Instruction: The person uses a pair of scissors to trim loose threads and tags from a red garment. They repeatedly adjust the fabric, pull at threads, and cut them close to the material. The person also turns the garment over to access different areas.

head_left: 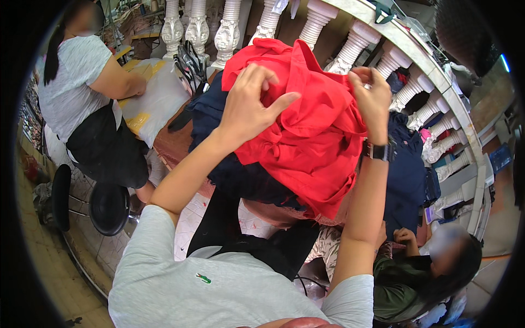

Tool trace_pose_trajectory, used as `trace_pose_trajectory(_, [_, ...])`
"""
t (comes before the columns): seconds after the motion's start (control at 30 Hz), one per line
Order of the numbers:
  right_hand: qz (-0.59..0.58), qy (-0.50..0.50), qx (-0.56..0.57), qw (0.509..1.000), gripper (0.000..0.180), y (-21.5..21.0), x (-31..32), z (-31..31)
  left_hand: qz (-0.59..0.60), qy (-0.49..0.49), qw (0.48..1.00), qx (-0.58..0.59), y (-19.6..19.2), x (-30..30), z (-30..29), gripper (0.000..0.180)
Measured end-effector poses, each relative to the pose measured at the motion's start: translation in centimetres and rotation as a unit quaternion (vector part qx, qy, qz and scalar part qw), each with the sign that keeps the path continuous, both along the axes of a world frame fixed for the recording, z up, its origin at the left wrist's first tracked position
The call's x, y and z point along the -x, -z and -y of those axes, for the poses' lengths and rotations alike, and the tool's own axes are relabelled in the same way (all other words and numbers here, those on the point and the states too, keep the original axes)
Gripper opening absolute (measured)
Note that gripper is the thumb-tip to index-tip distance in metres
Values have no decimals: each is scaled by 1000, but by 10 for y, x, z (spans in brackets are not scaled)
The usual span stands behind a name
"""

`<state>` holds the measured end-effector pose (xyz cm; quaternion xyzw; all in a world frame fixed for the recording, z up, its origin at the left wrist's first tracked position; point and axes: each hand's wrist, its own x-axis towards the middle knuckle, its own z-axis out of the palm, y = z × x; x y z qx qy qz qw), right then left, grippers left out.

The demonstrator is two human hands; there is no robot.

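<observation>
A crumpled red garment (311, 115) lies heaped in front of me on top of dark navy cloth (246, 177). Over its left part, my left hand (249, 104) is open, thumb stretched away from the bent fingers. At the far right edge of the red cloth, my right hand (372, 95) has its fingers curled toward the thumb in a pinch; whatever is between the fingertips is too small to make out. A dark wristwatch (378, 151) sits on my right wrist.
White balusters (227, 35) under a curved rail (432, 63) stand beyond the pile. At left, a person (76, 82) is beside a pale, yellow-taped package (156, 90) and a black stool (109, 208). Another person (410, 284) sits at lower right, near more navy cloth (404, 175).
</observation>
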<state>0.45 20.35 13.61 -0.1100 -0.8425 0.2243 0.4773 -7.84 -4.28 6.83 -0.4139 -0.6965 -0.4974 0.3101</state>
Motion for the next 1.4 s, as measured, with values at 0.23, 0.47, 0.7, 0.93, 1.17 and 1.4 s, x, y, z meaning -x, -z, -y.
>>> trace_pose_trajectory(0.23, [97, 76, -91, 988, 26, 20, 63, 3, -14, 15, 999, 42, -12, 15, -52, 27])
trace_pose_trajectory(0.47, [-7, 34, -72, 997, 34, 34, -64, 3, -27, 242, 955, 171, -1, -43, 46, 27])
trace_pose_trajectory(0.7, [23, -105, 198, 974, 37, 49, -130, 61, -39, 245, 963, 109, -13, -47, 45, 23])
trace_pose_trajectory(0.93, [25, -110, 155, 981, 26, 94, -69, 77, 98, 105, 988, 47, 20, -24, -28, 37])
trace_pose_trajectory(1.17, [34, -106, 141, 984, 28, 104, -67, 75, 214, 174, 961, 14, 37, 7, -33, 16])
trace_pose_trajectory(1.4, [23, -122, 149, 981, 30, 107, -64, 71, 258, 287, 919, -79, 44, 4, -26, 9])
